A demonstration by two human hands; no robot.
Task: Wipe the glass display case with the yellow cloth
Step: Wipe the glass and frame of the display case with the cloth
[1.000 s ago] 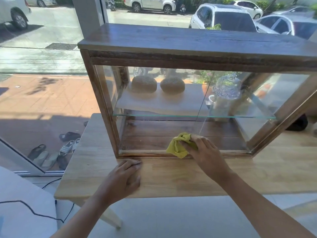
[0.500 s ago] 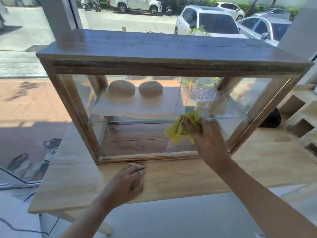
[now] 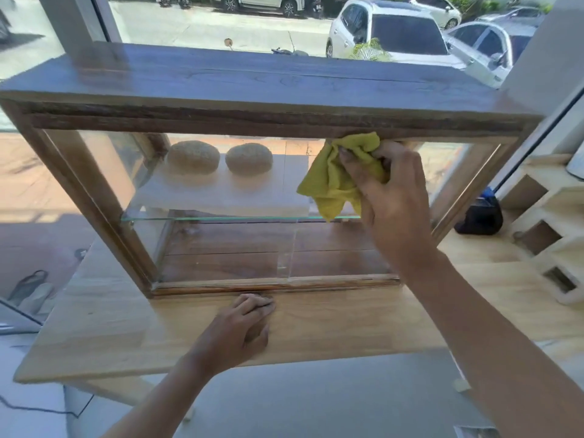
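Note:
A wood-framed glass display case (image 3: 94, 197) stands on a light wooden table (image 3: 347, 324). My right hand (image 3: 388, 197) grips a bunched yellow cloth (image 3: 335, 178) and presses it against the front glass, high up on the right, just under the dark top rail. My left hand (image 3: 240, 330) lies flat on the table, fingers together, right in front of the case's bottom rail. Inside, two round buns (image 3: 218, 159) sit on a white board on the glass shelf.
A black object (image 3: 480, 213) sits on the table right of the case, next to a pale stepped wooden rack (image 3: 550, 229). Behind the case is a large window onto a street with parked cars. Shoes lie on the ground outside at left.
My right hand has carried the cloth up the glass, from the bottom rail past the shelf line to the top right. My left hand has stayed on the table.

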